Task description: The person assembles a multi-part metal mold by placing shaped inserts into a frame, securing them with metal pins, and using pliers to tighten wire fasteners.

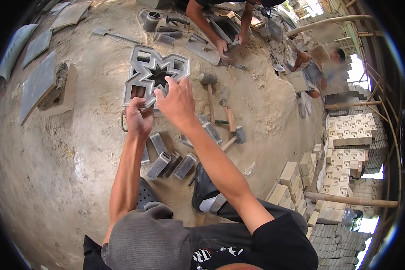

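The left hand (139,118) is closing around the near lower edge of a grey metal star-shaped mould with square openings (155,74), fingers curled under its rim. The right hand (177,102) is resting just beside it, fingers spread narrowly and pressing on the mould's near right edge, at the border of the dark star-shaped hollow in the middle. The mould is lying flat on the sandy ground (76,153), directly ahead of the person, with a thin metal loop handle (122,121) showing at its lower left corner.

Just below the hands, several small grey rectangular metal inserts (164,158) are lying scattered on the sand near the person's dark shoes (203,186). To the right of the mould, a wooden-handled rubber mallet (208,86) is lying with its head away from the person, and two more wooden-handled hammers (231,128) are crossing near it. On the left, a broken pale concrete block (60,90) is sitting beside flat grey slabs (38,85).

Further off, another person's hands (227,45) are working at a flat grey tool, well apart from the mould. At the right, stacks of pale cast patterned blocks (351,130) are standing in rows.
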`<state>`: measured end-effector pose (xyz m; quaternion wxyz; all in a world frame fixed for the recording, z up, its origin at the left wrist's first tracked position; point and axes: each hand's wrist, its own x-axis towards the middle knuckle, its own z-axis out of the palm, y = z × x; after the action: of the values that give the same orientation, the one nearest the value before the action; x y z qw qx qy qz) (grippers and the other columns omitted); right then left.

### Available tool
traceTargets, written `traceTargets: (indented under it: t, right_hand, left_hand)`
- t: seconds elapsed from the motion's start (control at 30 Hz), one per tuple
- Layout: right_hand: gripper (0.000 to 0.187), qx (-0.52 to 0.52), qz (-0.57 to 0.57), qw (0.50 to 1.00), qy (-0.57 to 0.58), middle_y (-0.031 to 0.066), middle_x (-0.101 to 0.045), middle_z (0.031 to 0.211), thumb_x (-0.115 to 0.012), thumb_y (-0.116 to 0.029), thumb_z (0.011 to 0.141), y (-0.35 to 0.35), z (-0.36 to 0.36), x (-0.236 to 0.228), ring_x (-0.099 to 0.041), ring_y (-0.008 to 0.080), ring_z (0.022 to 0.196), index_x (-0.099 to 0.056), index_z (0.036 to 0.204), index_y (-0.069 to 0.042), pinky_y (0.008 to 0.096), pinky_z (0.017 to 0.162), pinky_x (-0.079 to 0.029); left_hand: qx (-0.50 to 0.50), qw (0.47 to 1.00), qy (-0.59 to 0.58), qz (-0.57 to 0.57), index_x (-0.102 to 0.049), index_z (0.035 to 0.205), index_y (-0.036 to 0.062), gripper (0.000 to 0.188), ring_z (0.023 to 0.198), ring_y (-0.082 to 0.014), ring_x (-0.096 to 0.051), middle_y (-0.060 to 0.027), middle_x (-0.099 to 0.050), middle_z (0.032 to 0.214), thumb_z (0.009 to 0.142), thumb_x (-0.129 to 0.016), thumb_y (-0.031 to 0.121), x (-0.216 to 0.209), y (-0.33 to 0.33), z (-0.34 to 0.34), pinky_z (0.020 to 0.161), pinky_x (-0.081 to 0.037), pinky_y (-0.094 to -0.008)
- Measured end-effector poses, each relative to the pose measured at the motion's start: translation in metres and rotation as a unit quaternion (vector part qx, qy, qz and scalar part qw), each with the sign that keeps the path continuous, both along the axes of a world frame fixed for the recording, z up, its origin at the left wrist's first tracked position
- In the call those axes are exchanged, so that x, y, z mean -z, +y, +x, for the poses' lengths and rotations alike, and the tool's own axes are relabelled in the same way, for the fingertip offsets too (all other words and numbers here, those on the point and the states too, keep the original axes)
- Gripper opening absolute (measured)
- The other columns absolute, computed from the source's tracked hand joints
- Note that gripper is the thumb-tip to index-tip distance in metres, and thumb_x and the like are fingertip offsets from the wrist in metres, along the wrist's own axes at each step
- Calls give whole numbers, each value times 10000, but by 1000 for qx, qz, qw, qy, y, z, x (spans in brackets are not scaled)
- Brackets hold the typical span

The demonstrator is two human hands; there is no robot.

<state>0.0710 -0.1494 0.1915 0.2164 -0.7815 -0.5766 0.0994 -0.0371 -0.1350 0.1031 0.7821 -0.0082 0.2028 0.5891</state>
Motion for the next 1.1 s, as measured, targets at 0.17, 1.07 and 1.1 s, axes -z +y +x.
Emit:
traceTargets:
  t: [0.17, 1.07, 1.1]
  right_hand:
    - [453, -91, 49, 995, 0, 158, -653, 1168, -676, -360, 839, 18, 11, 13, -547, 342, 1147, -683, 1153, -33, 442, 992, -442]
    - [611, -188, -168, 968, 7, 302, -674, 1010, -765, -431, 765, 68, 27, 62, -656, 423, 1004, -623, 1049, 91, 468, 862, -516]
    - [608, -190, -168, 967, -7, 304, -672, 1014, -768, -434, 763, 70, 25, 64, -652, 428, 1009, -627, 1043, 87, 473, 867, -514]
  left_hand:
    - [-13, 1000, -4, 7, -596, 1050, 34, 262, 905, -179, -639, -70, -663, 998, 803, -564, -46, -6, 3, 3, 904, -490, -338]
    - [26, 933, 357, 34, -435, 1390, -104, 601, 1097, -193, -611, -183, -630, 1221, 921, -683, 179, 5, -4, -23, 933, -484, -318]
    - [-14, 914, 403, 47, -439, 1380, -109, 584, 1115, -193, -606, -185, -619, 1244, 928, -676, 176, 10, -6, -25, 941, -482, -322]
